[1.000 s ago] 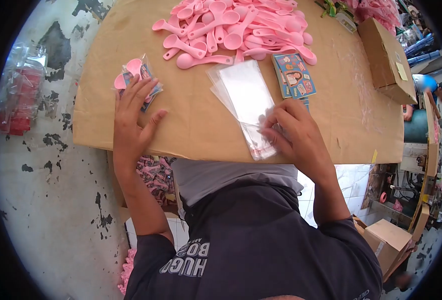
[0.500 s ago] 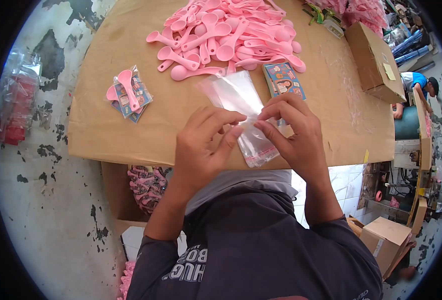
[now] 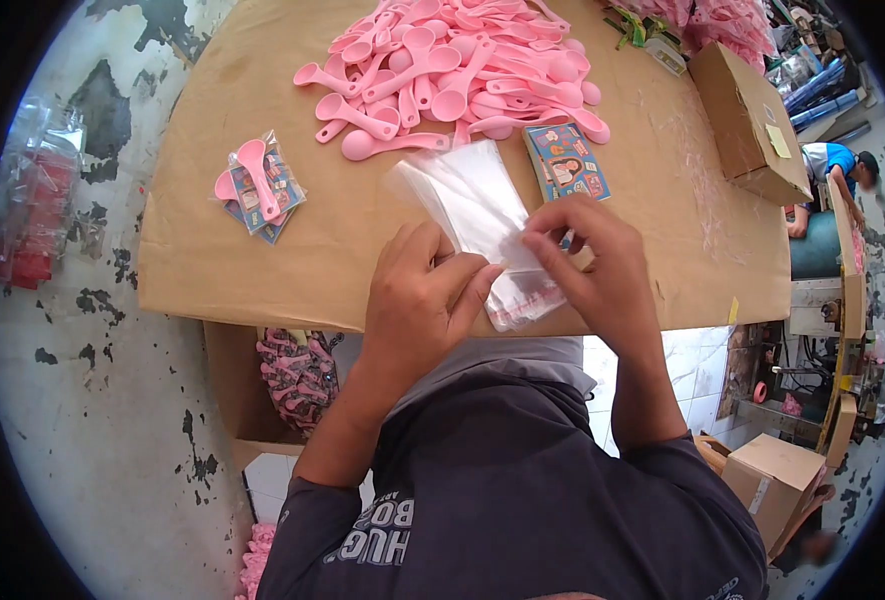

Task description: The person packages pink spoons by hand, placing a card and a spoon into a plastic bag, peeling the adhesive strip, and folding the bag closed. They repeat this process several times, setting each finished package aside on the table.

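Clear plastic bags (image 3: pixel 474 190) lie in a loose stack at the middle of the table, in front of me. My left hand (image 3: pixel 424 290) is closed, thumb and forefinger pinched on the edge of a clear bag above the stack. Just right of it my right hand (image 3: pixel 594 255) pinches the same thin film, its thumb against the forefinger. Beyond the right hand sits a stack of blue printed cards (image 3: pixel 566 165). A big pile of pink spoons (image 3: pixel 462 75) covers the far part of the table. At left, pink spoons with cards (image 3: pixel 260 190) lie packed in clear bags.
A cardboard box (image 3: pixel 747 125) stands on the table's right side. Below the table's left edge, a box holds many packed pink spoons (image 3: pixel 295 375). Another carton (image 3: pixel 772 475) is on the floor at right. A person in blue (image 3: pixel 832 160) works farther right.
My left hand has come slightly nearer to me, its fingers curled tighter. The fingertips of my two hands are a little farther apart, with film between them.
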A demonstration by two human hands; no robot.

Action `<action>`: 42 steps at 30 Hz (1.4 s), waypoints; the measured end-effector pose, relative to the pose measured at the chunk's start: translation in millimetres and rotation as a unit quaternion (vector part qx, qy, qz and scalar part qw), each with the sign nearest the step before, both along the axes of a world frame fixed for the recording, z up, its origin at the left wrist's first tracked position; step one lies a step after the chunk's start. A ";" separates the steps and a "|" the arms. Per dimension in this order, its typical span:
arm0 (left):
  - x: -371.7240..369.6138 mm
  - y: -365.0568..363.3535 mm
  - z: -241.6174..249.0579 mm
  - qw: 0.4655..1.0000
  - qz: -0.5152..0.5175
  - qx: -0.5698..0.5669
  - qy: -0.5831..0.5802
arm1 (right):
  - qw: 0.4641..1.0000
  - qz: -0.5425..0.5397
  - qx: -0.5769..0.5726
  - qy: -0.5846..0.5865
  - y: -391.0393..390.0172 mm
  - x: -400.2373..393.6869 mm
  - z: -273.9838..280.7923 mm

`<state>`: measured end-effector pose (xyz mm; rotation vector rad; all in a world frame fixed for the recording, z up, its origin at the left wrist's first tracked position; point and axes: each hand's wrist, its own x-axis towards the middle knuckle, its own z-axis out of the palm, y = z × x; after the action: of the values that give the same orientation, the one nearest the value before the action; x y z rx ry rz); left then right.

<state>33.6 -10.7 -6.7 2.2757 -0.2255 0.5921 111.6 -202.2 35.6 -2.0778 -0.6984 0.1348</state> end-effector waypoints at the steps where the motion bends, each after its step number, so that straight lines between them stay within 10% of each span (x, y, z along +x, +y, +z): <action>1: -0.1 -0.1 1.3 1.000 0.001 0.001 0.000 | 0.996 -0.022 0.020 -0.085 -1.8 3.4 2.2; 10: 3.2 2.6 8.7 0.999 -0.007 0.043 0.007 | 0.967 -0.103 0.104 -0.208 -21.5 20.2 34.5; 16: -0.5 -6.4 21.1 0.970 -0.075 -0.211 0.094 | 0.965 -0.052 0.021 -0.257 -4.6 3.1 36.7; 19: -0.4 -27.9 16.2 0.829 -0.161 -0.528 0.084 | 0.961 0.046 -0.047 -0.269 5.3 -13.2 28.2; 27: -10.6 -16.2 6.3 0.651 -0.101 -0.728 0.190 | 0.994 0.006 0.038 -0.100 -9.2 -0.6 22.7; 31: -8.9 -9.5 9.3 0.669 -0.076 -0.723 0.155 | 0.946 -0.235 -0.111 -0.193 -30.0 46.3 -4.8; 34: -7.8 -9.6 12.8 0.689 -0.050 -0.711 0.132 | 0.978 -0.186 0.047 0.081 -34.3 59.3 -26.2; 42: -2.0 -5.5 -4.8 0.778 -0.062 -0.624 0.045 | 0.971 -0.165 0.132 0.112 -40.8 59.9 -27.9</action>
<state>31.6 -16.2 -11.5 0.9641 0.0784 0.3590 171.5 -243.0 7.7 -1.8548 -0.2131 0.0806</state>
